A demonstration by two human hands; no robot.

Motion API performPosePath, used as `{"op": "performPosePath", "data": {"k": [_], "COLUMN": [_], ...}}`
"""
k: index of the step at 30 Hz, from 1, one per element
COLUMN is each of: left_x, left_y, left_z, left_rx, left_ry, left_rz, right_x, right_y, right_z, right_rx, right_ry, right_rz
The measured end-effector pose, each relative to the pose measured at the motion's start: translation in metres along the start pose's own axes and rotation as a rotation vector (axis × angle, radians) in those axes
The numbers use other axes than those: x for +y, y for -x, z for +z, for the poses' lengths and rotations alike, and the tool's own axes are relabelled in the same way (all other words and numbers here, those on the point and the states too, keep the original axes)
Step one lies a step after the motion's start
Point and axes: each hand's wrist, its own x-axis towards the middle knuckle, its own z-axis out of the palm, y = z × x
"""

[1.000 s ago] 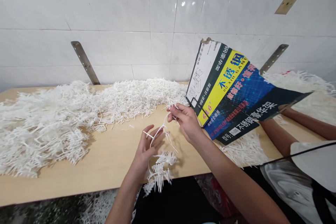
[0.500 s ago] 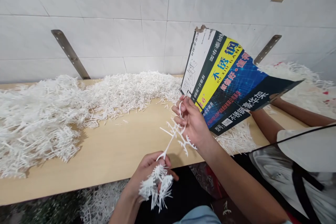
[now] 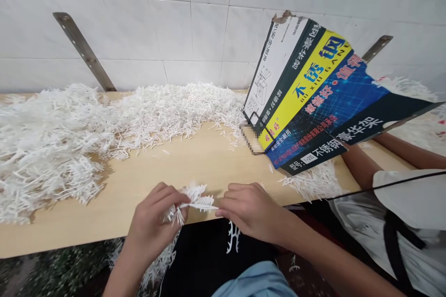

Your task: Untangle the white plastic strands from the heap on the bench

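My left hand [image 3: 156, 219] is closed in a pinch on a bunch of white plastic sprigs [image 3: 199, 199] with feathery tips, low over the table's front edge. To its right, my right hand [image 3: 251, 211] is also closed, its thumb and finger pinching the thin end of the same white strand, which stretches between both hands. A white branching sprig [image 3: 232, 237] hangs below my right hand, apparently held by its curled fingers. Part of the bunch is hidden inside my left palm.
Heaps of white sprigs [image 3: 52, 148] cover the table's left and back. A printed cardboard sheet [image 3: 313, 102] stands upright at right, a wire frame [image 3: 257, 133] at its base. Behind it reach another person's forearms [image 3: 362, 164]. A metal bracket [image 3: 83, 51] is on the tiled wall.
My right hand has come down from beside the cardboard to the front edge, level with my left hand. My left hand has moved left and up. The view has shifted slightly.
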Motion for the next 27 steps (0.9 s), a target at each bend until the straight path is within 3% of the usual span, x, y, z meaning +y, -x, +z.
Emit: {"op": "performPosePath", "data": {"k": [2, 3, 4, 6, 9, 10, 12, 14, 16, 21, 27], "left_x": [-0.004, -0.005, -0.007, -0.008, 0.002, 0.009, 0.025, 0.040, 0.047, 0.039, 0.038], "left_y": [-0.006, -0.009, -0.011, -0.011, 0.002, 0.010, 0.026, 0.035, 0.033, -0.002, -0.025], "left_z": [0.007, 0.015, 0.024, 0.045, 0.074, 0.081, 0.089, 0.091, 0.089, 0.081, 0.088], "left_rx": [0.213, 0.334, 0.449, 0.566, 0.456, 0.418, 0.462, 0.430, 0.294, 0.013, 0.090], "left_ry": [-0.203, -0.294, -0.363, -0.372, -0.113, -0.019, 0.070, 0.187, 0.386, 0.807, 1.060], "left_rz": [0.180, 0.198, 0.167, -0.033, -0.379, -0.442, -0.468, -0.429, -0.479, -0.679, -0.858], "right_x": [-0.010, -0.015, -0.020, -0.028, -0.030, -0.029, -0.024, -0.019, -0.013, 0.002, -0.012], "right_y": [-0.001, -0.001, -0.001, -0.002, -0.005, -0.006, -0.009, -0.012, -0.016, -0.021, -0.014], "right_z": [0.009, 0.016, 0.023, 0.041, 0.064, 0.070, 0.074, 0.074, 0.069, 0.054, 0.056], "right_rx": [0.088, 0.132, 0.166, 0.227, 0.371, 0.432, 0.511, 0.501, 0.436, 0.338, 0.293], "right_ry": [-0.121, -0.195, -0.275, -0.451, -0.697, -0.737, -0.715, -0.592, -0.419, 0.021, 0.374], "right_rz": [0.059, 0.120, 0.197, 0.365, 0.561, 0.608, 0.638, 0.571, 0.450, 0.230, 0.095]}}
